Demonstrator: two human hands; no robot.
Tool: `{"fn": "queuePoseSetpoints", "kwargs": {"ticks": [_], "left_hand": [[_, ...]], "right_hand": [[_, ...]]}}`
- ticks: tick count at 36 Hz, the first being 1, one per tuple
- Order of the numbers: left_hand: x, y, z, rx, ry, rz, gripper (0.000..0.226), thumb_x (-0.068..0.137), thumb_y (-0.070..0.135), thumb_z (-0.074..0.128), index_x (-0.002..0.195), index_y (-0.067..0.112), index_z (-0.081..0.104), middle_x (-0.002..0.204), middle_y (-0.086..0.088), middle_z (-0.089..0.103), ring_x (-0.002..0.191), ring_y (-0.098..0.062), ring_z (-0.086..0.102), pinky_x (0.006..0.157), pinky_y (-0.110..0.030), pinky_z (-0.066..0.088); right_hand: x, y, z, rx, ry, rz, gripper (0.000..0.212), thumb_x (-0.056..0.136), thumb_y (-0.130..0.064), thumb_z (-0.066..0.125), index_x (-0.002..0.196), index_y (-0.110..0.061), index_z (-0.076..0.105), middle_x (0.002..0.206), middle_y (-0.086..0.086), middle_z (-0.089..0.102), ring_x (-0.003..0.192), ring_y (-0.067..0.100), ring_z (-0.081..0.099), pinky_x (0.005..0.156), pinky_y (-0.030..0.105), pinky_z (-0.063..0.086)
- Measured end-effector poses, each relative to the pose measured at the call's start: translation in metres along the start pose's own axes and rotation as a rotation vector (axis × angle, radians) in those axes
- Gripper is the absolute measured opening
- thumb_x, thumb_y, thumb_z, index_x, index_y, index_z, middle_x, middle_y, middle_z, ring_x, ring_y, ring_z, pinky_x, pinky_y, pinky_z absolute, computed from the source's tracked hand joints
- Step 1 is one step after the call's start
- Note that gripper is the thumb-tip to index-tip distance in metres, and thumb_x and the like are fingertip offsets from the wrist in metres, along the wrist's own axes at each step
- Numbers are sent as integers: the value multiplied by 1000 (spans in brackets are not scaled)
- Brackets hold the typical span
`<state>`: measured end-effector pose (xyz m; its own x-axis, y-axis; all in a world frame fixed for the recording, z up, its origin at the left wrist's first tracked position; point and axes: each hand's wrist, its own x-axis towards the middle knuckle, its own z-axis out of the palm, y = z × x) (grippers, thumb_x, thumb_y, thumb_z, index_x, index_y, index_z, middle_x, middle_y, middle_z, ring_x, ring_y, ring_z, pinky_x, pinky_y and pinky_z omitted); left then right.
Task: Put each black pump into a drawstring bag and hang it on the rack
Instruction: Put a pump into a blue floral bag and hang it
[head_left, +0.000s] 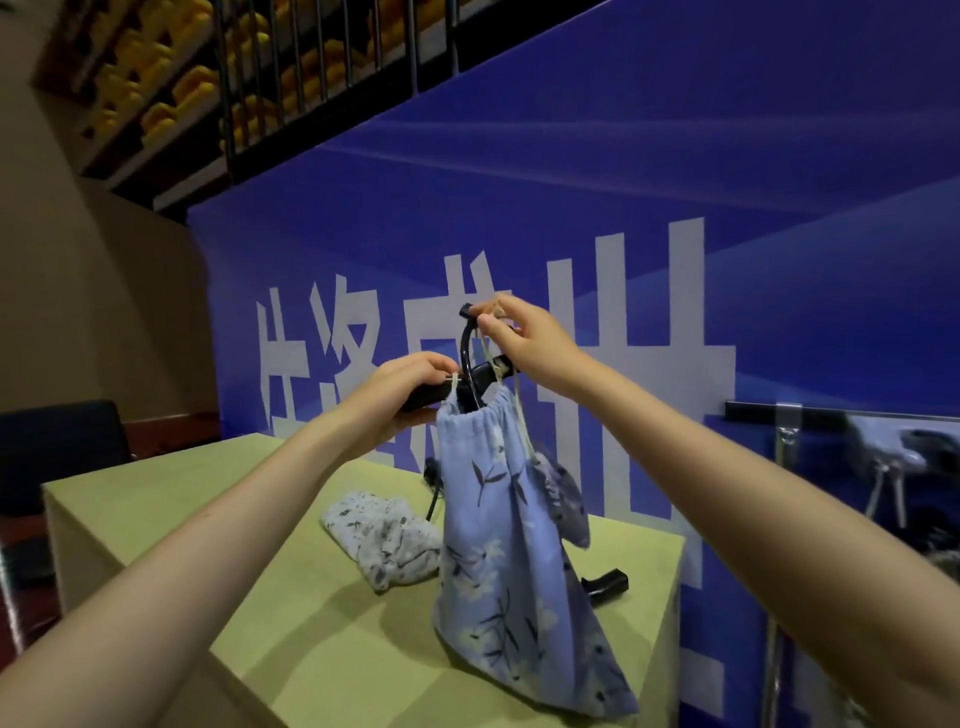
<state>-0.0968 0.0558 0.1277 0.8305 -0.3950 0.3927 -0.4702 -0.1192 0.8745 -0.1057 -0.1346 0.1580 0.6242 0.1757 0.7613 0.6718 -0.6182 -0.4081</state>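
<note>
A blue floral drawstring bag (498, 545) hangs upright with its bottom corner on the green table (156, 509). A black pump (480, 371) sticks out of the bag's gathered mouth, its handle and hose showing. My left hand (400, 389) grips the pump handle at the bag's mouth. My right hand (524, 338) pinches the bag's cream drawstring beside the hose's tip, above the bag. A second black pump (605, 582) lies on the table behind the bag, mostly hidden. A white floral bag (384, 535) lies flat to the left.
A smaller blue bag (566, 504) hangs behind the held one. A black rack bar with metal hooks (789, 421) is mounted at the right against the blue banner (675, 208). A dark chair (62, 447) stands at the left beyond the table.
</note>
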Motion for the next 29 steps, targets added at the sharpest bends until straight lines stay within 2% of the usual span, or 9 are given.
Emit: {"fn": "queuePoseSetpoints", "kwargs": {"ticks": [3,6,9,11,14,17,19,23,29], "left_hand": [[0,3,-1,-40,-69,-11,20,95,9,45,99,13,64,103,-11,59,93,-19,57,77,-30,52],[0,6,-1,-38,-117,-22,20,96,11,45,101,14,64,105,-11,58,95,-18,57,77,-30,52],[-3,12,-2,-23,-176,-42,19,98,12,43,103,13,61,101,-14,54,89,-23,52,73,-32,45],[-6,16,-2,-33,-214,-69,16,99,13,41,101,9,56,90,-13,51,72,-17,50,60,-26,39],[-8,16,-2,-86,-211,-132,17,99,19,42,92,7,53,72,-6,46,53,-10,39,46,-19,31],[-12,13,3,-267,-163,-201,16,96,18,46,85,7,51,71,-7,46,55,-13,41,46,-20,35],[-15,13,4,-372,-145,-215,13,94,15,51,86,5,54,77,-10,53,63,-16,51,51,-23,50],[-22,18,-8,-522,-244,-260,21,78,11,63,93,-4,68,98,-18,61,80,-25,68,64,-32,61],[-25,15,-19,-408,-456,-216,40,57,9,89,92,-2,76,95,-14,73,91,-21,70,74,-25,59]], "right_hand": [[0,3,2,-49,5,-49,17,101,-26,48,88,-24,57,128,-1,61,120,15,54,101,44,45],[2,5,4,-177,71,-132,23,101,-26,48,102,-10,65,125,-4,63,124,13,49,108,44,35],[4,2,3,-264,97,-208,24,100,-25,48,95,-9,64,97,-4,65,101,14,56,104,40,34],[5,1,2,-258,82,-210,22,100,-26,48,90,-11,60,79,-10,56,81,13,53,87,35,39],[3,1,2,-244,89,-220,20,100,-24,48,88,-12,56,73,-14,50,73,6,46,78,29,33],[-4,2,5,-188,109,-205,19,101,-23,46,89,-11,54,76,-6,51,74,8,45,72,30,37],[-8,3,7,-140,144,-188,16,101,-22,46,88,-15,52,77,-4,52,75,15,47,70,33,41],[-14,3,4,-88,177,-184,18,101,-21,45,84,-18,49,73,-12,48,72,12,45,68,32,40],[-18,2,3,-72,175,-178,18,102,-21,45,85,-17,50,75,-12,49,76,12,47,69,29,39]]}}
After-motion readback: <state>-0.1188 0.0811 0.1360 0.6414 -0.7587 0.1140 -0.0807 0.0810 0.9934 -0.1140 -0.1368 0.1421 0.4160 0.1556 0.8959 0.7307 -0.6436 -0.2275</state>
